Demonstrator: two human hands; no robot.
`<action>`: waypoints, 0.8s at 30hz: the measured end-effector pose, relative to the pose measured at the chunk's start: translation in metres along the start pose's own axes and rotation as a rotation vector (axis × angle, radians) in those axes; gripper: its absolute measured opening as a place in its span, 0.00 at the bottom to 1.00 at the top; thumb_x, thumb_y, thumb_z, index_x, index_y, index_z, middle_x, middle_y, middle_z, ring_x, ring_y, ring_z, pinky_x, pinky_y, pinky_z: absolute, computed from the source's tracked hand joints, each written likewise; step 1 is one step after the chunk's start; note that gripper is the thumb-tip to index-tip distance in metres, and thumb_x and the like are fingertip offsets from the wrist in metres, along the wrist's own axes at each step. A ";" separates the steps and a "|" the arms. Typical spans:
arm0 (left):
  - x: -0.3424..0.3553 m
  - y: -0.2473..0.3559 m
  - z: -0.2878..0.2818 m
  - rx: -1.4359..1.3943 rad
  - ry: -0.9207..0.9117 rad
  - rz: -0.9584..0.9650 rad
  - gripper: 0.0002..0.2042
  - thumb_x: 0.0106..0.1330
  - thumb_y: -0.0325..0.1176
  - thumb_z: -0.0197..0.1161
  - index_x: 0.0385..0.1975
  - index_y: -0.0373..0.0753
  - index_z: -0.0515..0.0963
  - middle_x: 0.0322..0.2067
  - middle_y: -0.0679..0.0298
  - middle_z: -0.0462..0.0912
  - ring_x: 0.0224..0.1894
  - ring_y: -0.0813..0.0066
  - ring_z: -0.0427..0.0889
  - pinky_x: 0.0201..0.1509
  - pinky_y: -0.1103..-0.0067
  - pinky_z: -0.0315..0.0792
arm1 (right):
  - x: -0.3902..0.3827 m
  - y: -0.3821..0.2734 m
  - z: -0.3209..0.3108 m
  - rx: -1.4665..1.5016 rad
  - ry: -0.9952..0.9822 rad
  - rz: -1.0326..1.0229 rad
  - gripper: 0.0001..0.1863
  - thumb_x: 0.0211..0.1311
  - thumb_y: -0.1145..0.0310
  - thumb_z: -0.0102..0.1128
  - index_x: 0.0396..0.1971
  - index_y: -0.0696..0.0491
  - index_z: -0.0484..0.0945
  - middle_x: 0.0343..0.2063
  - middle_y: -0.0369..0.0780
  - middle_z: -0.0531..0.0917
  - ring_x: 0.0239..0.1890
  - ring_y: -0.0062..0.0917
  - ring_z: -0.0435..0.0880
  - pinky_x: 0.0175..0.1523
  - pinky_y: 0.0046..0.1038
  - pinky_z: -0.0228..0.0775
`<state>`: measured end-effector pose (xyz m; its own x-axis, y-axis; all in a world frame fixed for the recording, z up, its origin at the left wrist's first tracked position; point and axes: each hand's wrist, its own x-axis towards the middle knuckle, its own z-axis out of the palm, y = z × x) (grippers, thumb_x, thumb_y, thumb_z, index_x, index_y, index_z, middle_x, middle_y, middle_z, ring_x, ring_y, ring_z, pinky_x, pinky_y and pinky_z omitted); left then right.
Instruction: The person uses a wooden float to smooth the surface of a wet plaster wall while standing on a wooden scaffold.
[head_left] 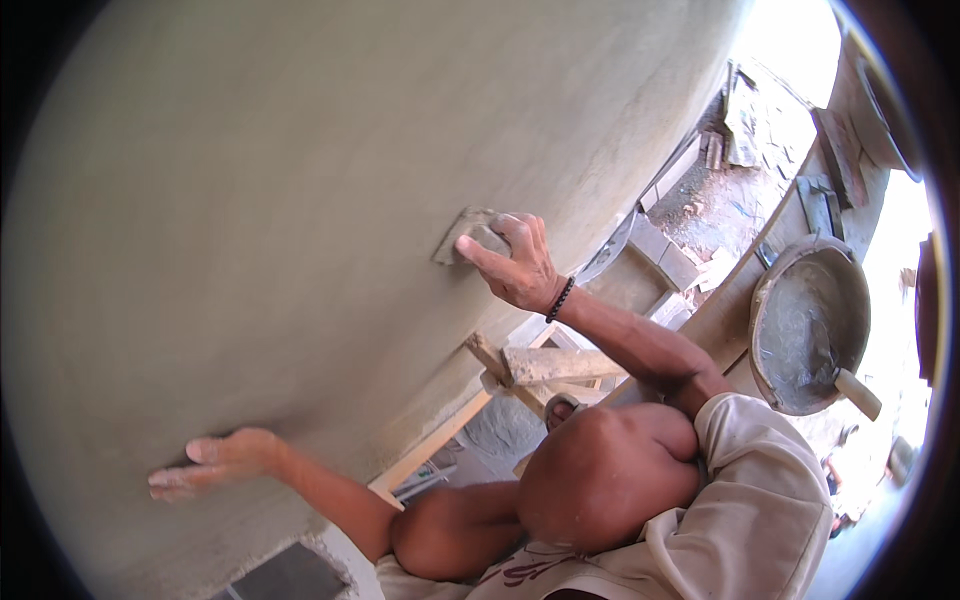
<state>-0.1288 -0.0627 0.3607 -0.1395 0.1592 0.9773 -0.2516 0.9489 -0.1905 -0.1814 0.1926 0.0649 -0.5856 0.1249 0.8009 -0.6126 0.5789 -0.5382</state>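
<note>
In the head view, a broad grey-beige wall [250, 250] fills the left and middle, smooth over most of its face. The right hand [522, 268], with a dark beaded bracelet [562, 300] at its wrist, has its thumb and fingers clamped on a small grey pad [460, 236], which lies flat against the wall near the middle of the view. Low on the left, the left hand [235, 455] is at the wall and holds nothing visible; its thumb stands apart from the fingers, which reach out close together, though whether the palm presses on the surface I cannot tell. Below it, a dark rectangular opening [290, 578] with a rough edge breaks the wall. The person's bent knees [605, 480] and pale shirt sleeve [765, 475] take up the lower middle. Between the right forearm and the wall, pale wooden beams [560, 365] meet at an angle. To the right, a round basin [759, 315] contains wet grey mix [800, 335], with a pale handle [858, 394] sticking out over its rim. Near it lies a flat metal-looking tool [820, 208], and a second bowl [882, 125] sits farther up. Beyond the wall's edge, the ground [715, 195] is strewn with rubble.
</note>
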 end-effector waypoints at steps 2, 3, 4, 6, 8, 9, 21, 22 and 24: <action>0.000 0.000 -0.001 -0.020 -0.008 -0.018 0.35 0.74 0.52 0.41 0.69 0.27 0.53 0.70 0.35 0.46 0.74 0.41 0.43 0.74 0.51 0.40 | -0.013 0.021 0.001 0.000 0.077 0.166 0.29 0.56 0.74 0.65 0.60 0.43 0.75 0.44 0.50 0.74 0.44 0.41 0.73 0.46 0.36 0.67; -0.001 0.000 -0.001 -0.028 -0.012 -0.003 0.35 0.74 0.52 0.41 0.69 0.27 0.53 0.70 0.36 0.46 0.74 0.41 0.43 0.74 0.51 0.40 | -0.016 0.035 0.004 0.020 0.150 0.268 0.29 0.57 0.73 0.63 0.61 0.42 0.74 0.43 0.49 0.73 0.43 0.39 0.72 0.45 0.36 0.65; -0.002 -0.001 -0.001 -0.035 -0.017 0.011 0.35 0.74 0.51 0.41 0.69 0.27 0.53 0.71 0.36 0.46 0.74 0.41 0.43 0.74 0.52 0.39 | -0.022 0.048 0.006 0.040 0.170 0.338 0.28 0.61 0.72 0.60 0.63 0.46 0.72 0.44 0.50 0.73 0.44 0.40 0.73 0.48 0.37 0.67; -0.002 -0.002 0.000 -0.029 -0.031 0.042 0.34 0.74 0.51 0.42 0.69 0.27 0.53 0.71 0.37 0.47 0.74 0.41 0.43 0.74 0.52 0.39 | -0.028 0.068 0.005 0.089 0.244 0.519 0.27 0.63 0.72 0.58 0.64 0.49 0.70 0.44 0.50 0.73 0.45 0.39 0.73 0.51 0.35 0.68; 0.000 0.006 0.002 -0.013 -0.039 0.080 0.34 0.74 0.51 0.42 0.69 0.27 0.53 0.71 0.38 0.47 0.74 0.42 0.42 0.74 0.52 0.38 | -0.036 0.090 -0.001 0.126 0.283 0.723 0.26 0.67 0.73 0.54 0.66 0.52 0.67 0.43 0.48 0.73 0.46 0.37 0.73 0.53 0.32 0.68; 0.001 0.007 0.003 -0.020 -0.018 0.069 0.34 0.74 0.51 0.42 0.69 0.27 0.53 0.71 0.38 0.47 0.74 0.42 0.43 0.74 0.52 0.39 | -0.034 0.091 0.001 0.118 0.292 0.750 0.27 0.67 0.72 0.54 0.66 0.52 0.67 0.43 0.48 0.73 0.46 0.37 0.73 0.53 0.32 0.68; -0.005 -0.001 0.000 0.022 -0.007 0.133 0.31 0.78 0.47 0.37 0.70 0.27 0.51 0.72 0.44 0.48 0.74 0.45 0.43 0.75 0.53 0.39 | 0.062 0.133 -0.049 0.043 0.434 0.638 0.27 0.63 0.73 0.57 0.63 0.55 0.71 0.37 0.49 0.79 0.44 0.35 0.76 0.49 0.35 0.70; -0.006 0.005 0.002 0.014 -0.016 0.128 0.31 0.78 0.46 0.37 0.70 0.27 0.51 0.72 0.44 0.48 0.75 0.46 0.43 0.75 0.53 0.39 | 0.037 0.151 -0.049 0.070 0.436 0.740 0.27 0.63 0.72 0.57 0.64 0.54 0.70 0.36 0.49 0.79 0.43 0.34 0.76 0.49 0.35 0.70; -0.008 0.015 0.007 -0.019 -0.023 0.127 0.30 0.78 0.46 0.37 0.70 0.27 0.51 0.72 0.45 0.48 0.75 0.47 0.43 0.75 0.54 0.39 | -0.006 0.183 -0.050 0.118 0.445 0.941 0.28 0.63 0.72 0.58 0.64 0.54 0.69 0.35 0.48 0.80 0.42 0.31 0.76 0.49 0.34 0.71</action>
<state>-0.1384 -0.0521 0.3491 -0.1910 0.2723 0.9430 -0.2119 0.9266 -0.3105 -0.2631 0.3382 -0.0254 -0.6190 0.7833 0.0573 -0.0736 0.0148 -0.9972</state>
